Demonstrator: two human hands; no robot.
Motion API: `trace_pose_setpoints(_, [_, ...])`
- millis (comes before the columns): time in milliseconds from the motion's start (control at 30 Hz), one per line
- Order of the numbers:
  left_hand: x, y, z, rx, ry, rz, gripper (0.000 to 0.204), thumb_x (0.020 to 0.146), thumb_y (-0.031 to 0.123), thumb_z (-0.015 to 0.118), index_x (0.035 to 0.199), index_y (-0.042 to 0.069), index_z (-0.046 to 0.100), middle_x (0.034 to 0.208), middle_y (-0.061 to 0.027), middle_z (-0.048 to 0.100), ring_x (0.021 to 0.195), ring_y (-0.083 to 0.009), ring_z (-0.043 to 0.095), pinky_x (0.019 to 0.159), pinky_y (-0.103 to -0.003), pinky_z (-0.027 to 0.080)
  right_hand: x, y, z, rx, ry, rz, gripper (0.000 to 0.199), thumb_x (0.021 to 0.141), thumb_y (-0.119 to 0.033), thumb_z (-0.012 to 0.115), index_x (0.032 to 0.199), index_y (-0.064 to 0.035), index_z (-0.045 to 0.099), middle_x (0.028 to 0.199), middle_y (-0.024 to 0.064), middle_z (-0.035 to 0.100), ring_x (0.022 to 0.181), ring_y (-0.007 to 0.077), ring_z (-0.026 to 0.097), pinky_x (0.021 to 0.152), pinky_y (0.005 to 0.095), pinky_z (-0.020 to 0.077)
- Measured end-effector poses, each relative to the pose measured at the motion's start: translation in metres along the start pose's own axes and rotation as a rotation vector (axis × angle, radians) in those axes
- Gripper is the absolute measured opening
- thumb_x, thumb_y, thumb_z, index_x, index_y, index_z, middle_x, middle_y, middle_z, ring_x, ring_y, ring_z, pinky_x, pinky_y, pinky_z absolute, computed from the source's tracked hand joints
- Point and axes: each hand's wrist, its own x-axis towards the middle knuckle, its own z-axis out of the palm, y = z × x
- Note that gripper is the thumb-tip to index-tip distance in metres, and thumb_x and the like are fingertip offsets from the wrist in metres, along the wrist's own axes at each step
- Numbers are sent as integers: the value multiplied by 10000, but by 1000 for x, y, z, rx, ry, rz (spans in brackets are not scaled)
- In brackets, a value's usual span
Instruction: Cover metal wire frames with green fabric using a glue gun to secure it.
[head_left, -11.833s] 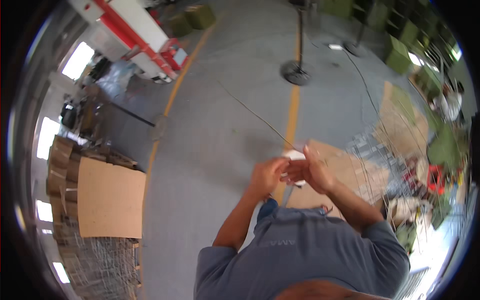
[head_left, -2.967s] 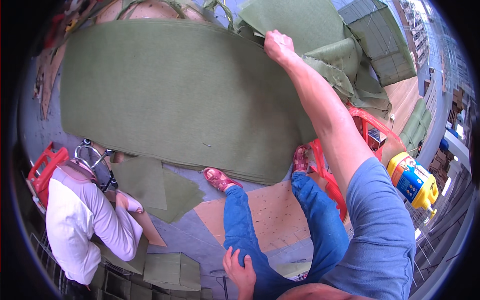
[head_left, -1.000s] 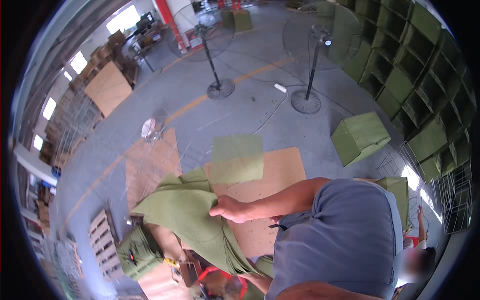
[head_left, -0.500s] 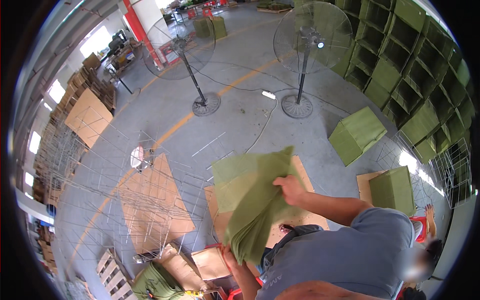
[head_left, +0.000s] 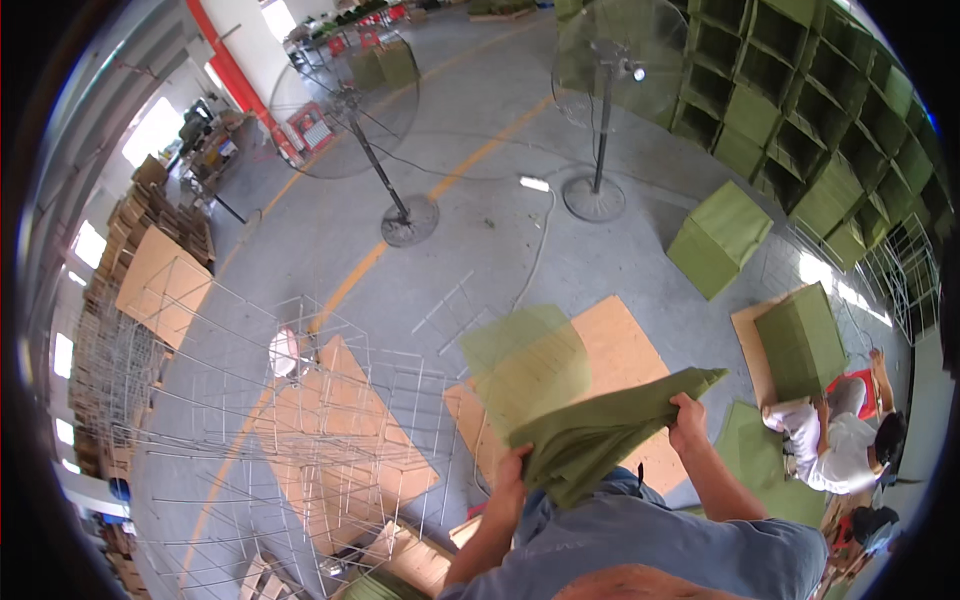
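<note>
- The left hand point(head_left: 510, 478) pinches the near-left edge of a bundle of green cloth point(head_left: 600, 435), fingers closed on it.
- The right hand point(head_left: 688, 420) grips the bundle's right end, thumb pressed against the cloth, a pointed corner sticking out past it.
- The bundle hangs between both hands in front of the person's blue-grey shirt point(head_left: 640, 545), its layers folded and bunched.
- Just beyond it, a thin green sheet point(head_left: 525, 350) lies partly over a brown board point(head_left: 628, 345) on the floor.
- To the left, thin wire frames point(head_left: 350, 425) stand above another brown board point(head_left: 340, 480).
- To the right, a co-worker in a white top point(head_left: 850, 445) sits beside a green box point(head_left: 800, 340).
- Farther out, a second green box point(head_left: 720, 240) sits tilted in view on the grey floor point(head_left: 440, 290).
- Beyond are a white power strip point(head_left: 535, 184) and two standing fans point(head_left: 375, 165), one on each side of it.
- At the far right, green boxes with dark openings are piled in a tall stack point(head_left: 790, 110).
</note>
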Motion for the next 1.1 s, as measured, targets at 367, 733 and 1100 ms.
trace_pose_setpoints(367, [91, 183, 13, 64, -22, 87, 346, 949, 128, 561, 1244, -53, 562, 1123, -179, 672, 965, -287, 686, 871, -398, 577, 78, 15, 144, 157, -179, -5, 224, 880, -28, 571, 1086, 59, 575, 1056, 138, 619, 949, 261, 620, 825, 413, 526])
trace_pose_setpoints(733, [121, 297, 28, 64, -269, 368, 566, 902, 53, 654, 1428, 69, 447, 1354, -110, 560, 1224, -284, 555, 1037, -435, 488, 97, 42, 257, 388, -299, -202, 290, 874, -23, 533, 1154, 38, 574, 1134, 149, 645, 1024, 262, 638, 915, 401, 533])
trace_pose_setpoints(1100, [399, 141, -217, 526, 195, -179, 404, 848, -20, 632, 1238, 61, 567, 1196, -85, 628, 1098, -285, 604, 940, -460, 519, 273, 398, 138, -80, 399, 580, 283, 810, -77, 628, 1084, -10, 609, 981, 97, 630, 858, 240, 620, 743, 406, 517])
